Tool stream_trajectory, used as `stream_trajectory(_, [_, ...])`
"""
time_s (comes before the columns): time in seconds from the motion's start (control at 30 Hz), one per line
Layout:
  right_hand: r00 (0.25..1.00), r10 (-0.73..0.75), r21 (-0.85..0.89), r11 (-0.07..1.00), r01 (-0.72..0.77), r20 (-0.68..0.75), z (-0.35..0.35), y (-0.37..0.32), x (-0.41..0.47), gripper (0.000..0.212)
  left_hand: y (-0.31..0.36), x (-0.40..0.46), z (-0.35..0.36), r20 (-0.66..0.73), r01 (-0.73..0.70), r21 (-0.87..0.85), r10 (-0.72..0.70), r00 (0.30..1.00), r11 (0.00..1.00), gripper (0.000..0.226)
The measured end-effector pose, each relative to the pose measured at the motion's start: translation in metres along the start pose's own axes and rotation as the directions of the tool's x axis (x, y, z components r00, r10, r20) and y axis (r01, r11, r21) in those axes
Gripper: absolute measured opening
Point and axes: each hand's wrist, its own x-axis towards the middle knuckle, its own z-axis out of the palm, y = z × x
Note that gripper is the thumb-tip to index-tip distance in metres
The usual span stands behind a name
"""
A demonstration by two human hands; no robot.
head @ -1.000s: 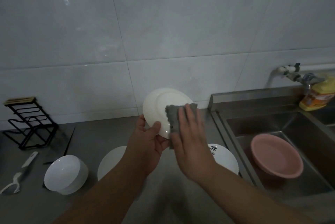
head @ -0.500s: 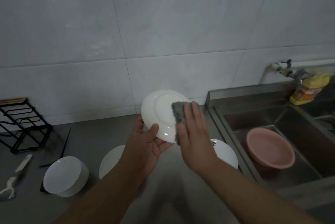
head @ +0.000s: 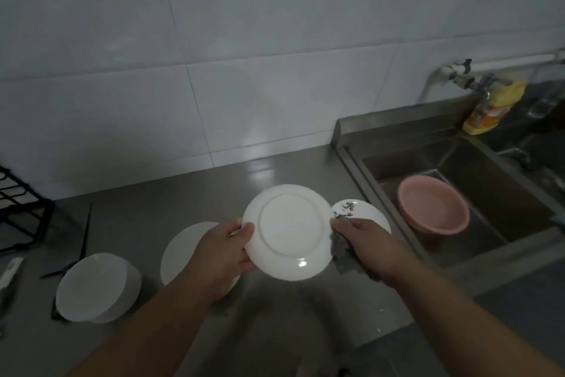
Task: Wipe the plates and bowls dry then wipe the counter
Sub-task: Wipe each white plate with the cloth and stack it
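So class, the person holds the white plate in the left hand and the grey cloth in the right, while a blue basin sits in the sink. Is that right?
Not quite: the basin in the sink is pink, not blue, as the head view shows. The rest stands: the left hand holds the white plate and the right hand holds the grey cloth.

A round white plate (head: pixel 287 231) is held up over the grey metal counter (head: pixel 171 202), its bottom facing us. A crumpled grey cloth (head: pixel 345 254) touches its right edge.

White plate (head: pixel 287 231) lowered, tilted flatter; right hand (head: pixel 365 246) with grey cloth (head: pixel 345 257) apparently slid to right rim.
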Motion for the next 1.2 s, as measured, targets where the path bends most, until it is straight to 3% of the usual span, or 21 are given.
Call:
stream_trajectory(0.07, [0.992, 0.108, 0.099, 0.989, -0.114, 0.064, 0.002, 0.013, -0.008, 0.059, -0.014, 0.006, 0.005, -0.041, 0.011, 0.122, -0.006, 0.999, 0.992, 0.032])
stream_trajectory(0.13, [0.978, 0.188, 0.078, 0.978, -0.195, 0.086, -0.002, 0.028, -0.008, 0.065, -0.026, 0.011, 0.013, -0.041, 0.010, 0.218, -0.001, 0.999, 0.976, 0.032])
stream_trajectory(0.23, [0.966, 0.254, 0.065, 0.964, -0.256, 0.041, -0.015, 0.050, -0.002, 0.072, -0.035, 0.011, 0.035, -0.049, -0.060, 0.337, 0.081, 0.996, 0.940, 0.012])
stream_trajectory(0.33, [0.963, 0.266, 0.080, 0.960, -0.268, 0.033, -0.035, 0.062, 0.010, 0.088, -0.044, 0.018, 0.061, -0.022, -0.095, 0.425, 0.115, 0.993, 0.900, 0.031])
stream_trajectory(0.4, [0.970, 0.243, 0.112, 0.963, -0.244, 0.025, -0.048, 0.066, 0.019, 0.095, -0.051, 0.027, 0.079, -0.015, -0.089, 0.385, 0.103, 0.995, 0.918, 0.046])
stream_trajectory(0.43, [0.978, 0.210, 0.139, 0.968, -0.209, 0.005, -0.054, 0.067, 0.022, 0.087, -0.050, 0.029, 0.089, -0.010, -0.075, 0.330, 0.083, 0.997, 0.941, 0.050])
stream_trajectory(0.5, [0.992, 0.118, 0.186, 0.976, -0.109, -0.038, -0.068, 0.075, 0.029, 0.050, -0.049, 0.034, 0.106, 0.012, -0.060, 0.263, 0.059, 0.998, 0.963, 0.049])
stream_trajectory(0.57, [0.996, 0.051, 0.179, 0.983, -0.037, -0.074, -0.082, 0.086, 0.037, 0.014, -0.051, 0.038, 0.120, 0.043, -0.092, 0.308, 0.083, 0.996, 0.947, 0.038])
stream_trajectory(0.6, [0.996, 0.032, 0.173, 0.985, -0.017, -0.082, -0.089, 0.092, 0.042, 0.011, -0.053, 0.040, 0.126, 0.048, -0.115, 0.361, 0.104, 0.993, 0.925, 0.031])
stream_trajectory(0.67, [0.997, -0.004, 0.150, 0.989, 0.016, -0.082, -0.102, 0.110, 0.057, 0.031, -0.056, 0.043, 0.138, 0.074, -0.133, 0.467, 0.112, 0.991, 0.874, 0.025])
stream_trajectory(0.77, [0.998, -0.043, 0.060, 0.997, 0.047, -0.054, -0.118, 0.134, 0.083, 0.035, -0.064, 0.054, 0.154, 0.086, -0.099, 0.664, 0.056, 0.995, 0.741, 0.029])
stream_trajectory(0.87, [0.999, -0.025, -0.125, 0.992, 0.022, -0.026, -0.134, 0.154, 0.106, 0.017, -0.075, 0.071, 0.166, 0.059, -0.073, 0.805, 0.044, 0.997, 0.589, 0.037])
stream_trajectory(0.93, [0.999, -0.037, -0.269, 0.963, 0.032, -0.013, -0.144, 0.161, 0.117, 0.013, -0.081, 0.082, 0.176, 0.036, -0.052, 0.830, 0.040, 0.999, 0.555, 0.040])
stream_trajectory(1.07, [1.000, -0.029, -0.459, 0.888, 0.026, 0.001, -0.155, 0.173, 0.143, 0.028, -0.091, 0.103, 0.196, 0.028, -0.061, 0.854, 0.072, 0.997, 0.517, 0.046])
stream_trajectory(1.2, [0.998, -0.050, -0.554, 0.830, 0.067, 0.045, -0.159, 0.180, 0.171, 0.034, -0.100, 0.120, 0.208, 0.005, -0.056, 0.880, 0.110, 0.994, 0.472, 0.048])
